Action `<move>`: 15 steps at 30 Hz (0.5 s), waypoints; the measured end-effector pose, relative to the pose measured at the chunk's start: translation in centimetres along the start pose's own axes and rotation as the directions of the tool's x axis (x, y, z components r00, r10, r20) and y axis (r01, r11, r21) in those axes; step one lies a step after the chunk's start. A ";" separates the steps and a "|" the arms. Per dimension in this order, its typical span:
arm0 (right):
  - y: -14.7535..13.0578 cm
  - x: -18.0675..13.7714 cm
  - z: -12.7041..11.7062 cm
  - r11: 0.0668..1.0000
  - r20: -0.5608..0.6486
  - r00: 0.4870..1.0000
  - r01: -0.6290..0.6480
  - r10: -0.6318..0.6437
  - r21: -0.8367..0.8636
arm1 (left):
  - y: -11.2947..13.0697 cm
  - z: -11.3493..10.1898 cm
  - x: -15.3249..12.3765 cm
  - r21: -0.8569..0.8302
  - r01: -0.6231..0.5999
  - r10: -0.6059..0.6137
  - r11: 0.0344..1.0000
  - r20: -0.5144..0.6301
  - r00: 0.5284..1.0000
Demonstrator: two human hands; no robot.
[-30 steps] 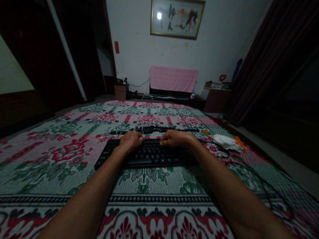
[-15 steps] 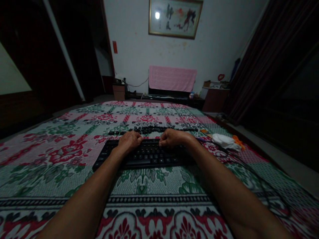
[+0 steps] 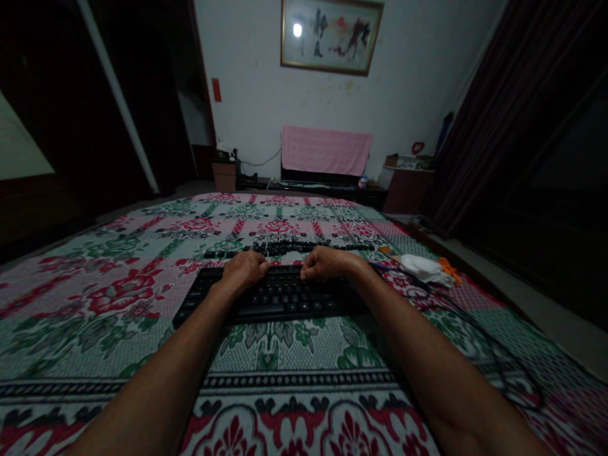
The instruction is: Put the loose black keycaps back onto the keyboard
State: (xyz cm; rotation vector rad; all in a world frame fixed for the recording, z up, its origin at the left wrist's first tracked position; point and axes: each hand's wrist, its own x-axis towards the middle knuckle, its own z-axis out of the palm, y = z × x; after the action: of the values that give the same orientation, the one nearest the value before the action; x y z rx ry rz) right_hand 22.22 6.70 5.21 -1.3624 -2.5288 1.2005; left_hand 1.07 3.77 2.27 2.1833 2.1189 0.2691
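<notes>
A black keyboard (image 3: 270,308) lies flat on the patterned bed cover, its lower rows of keys visible between my forearms. My left hand (image 3: 244,269) rests closed over the keyboard's upper left part, thumb and fingers curled at the far edge. Over the upper right part, my right hand (image 3: 323,263) is closed with fingertips pinched down at the top rows; whatever is between them is hidden. Just behind the keyboard, a row of loose black keycaps (image 3: 285,247) runs across the cover.
To the right lie a crumpled white cloth or tissue (image 3: 422,268), an orange item (image 3: 449,271) and a dark cable (image 3: 494,342). The floral cover (image 3: 118,285) spreads over the bed. Beyond it, a pink cloth (image 3: 327,150) hangs over a screen by the wall.
The view has shifted very slightly. Both hands keep nearly the same places on the keyboard, and the keycaps lie as before.
</notes>
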 end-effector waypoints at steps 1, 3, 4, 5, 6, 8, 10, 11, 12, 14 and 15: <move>0.0 0.0 0.0 1.000 -0.005 1.000 -0.001 0.001 0.000 | 0.0 0.0 0.0 -0.001 -0.002 0.002 1.000 -0.001 1.000; 0.2 0.1 0.0 1.000 -0.014 1.000 0.008 -0.008 -0.004 | 0.0 0.0 0.1 -0.002 -0.005 0.005 1.000 0.000 1.000; 0.3 0.1 0.1 1.000 -0.017 1.000 0.014 -0.015 -0.004 | 0.0 0.0 0.1 -0.002 -0.006 0.006 1.000 0.000 1.000; 0.4 0.2 0.1 1.000 -0.017 1.000 0.020 -0.020 -0.004 | 0.0 0.0 0.1 -0.002 -0.008 0.008 1.000 0.000 1.000; 0.5 0.3 0.1 1.000 -0.020 0.999 0.025 -0.025 -0.006 | 0.0 0.1 0.1 -0.001 -0.010 0.010 1.000 -0.001 1.000; 0.7 0.4 0.2 0.999 -0.029 0.999 0.029 -0.030 -0.030 | -0.1 0.1 0.1 0.005 -0.013 0.013 1.000 -0.006 1.000; 0.7 0.6 0.3 0.997 -0.045 0.998 0.031 -0.034 -0.071 | 0.0 0.1 0.1 0.007 -0.012 0.012 1.000 -0.010 1.000; 0.7 0.6 0.4 0.995 -0.053 0.998 0.035 -0.040 -0.089 | 0.0 0.1 0.0 0.006 -0.009 0.009 1.000 -0.012 1.000; 0.7 0.6 0.4 0.994 -0.058 0.997 0.040 -0.046 -0.103 | 0.0 0.1 0.0 0.004 -0.008 0.008 1.000 -0.013 1.000; 0.7 0.5 0.5 0.992 -0.064 0.996 0.053 -0.061 -0.112 | 0.0 0.0 0.0 -0.004 -0.006 0.006 1.000 -0.009 1.000; 0.7 0.5 0.5 0.992 -0.066 0.996 0.060 -0.068 -0.111 | 0.0 0.0 0.0 -0.006 -0.005 0.005 1.000 -0.008 1.000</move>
State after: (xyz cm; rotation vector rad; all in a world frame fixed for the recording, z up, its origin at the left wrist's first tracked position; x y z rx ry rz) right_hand 22.22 7.01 4.27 -1.3077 -2.6027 1.0003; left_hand 1.12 3.73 2.27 2.1878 2.1149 0.2852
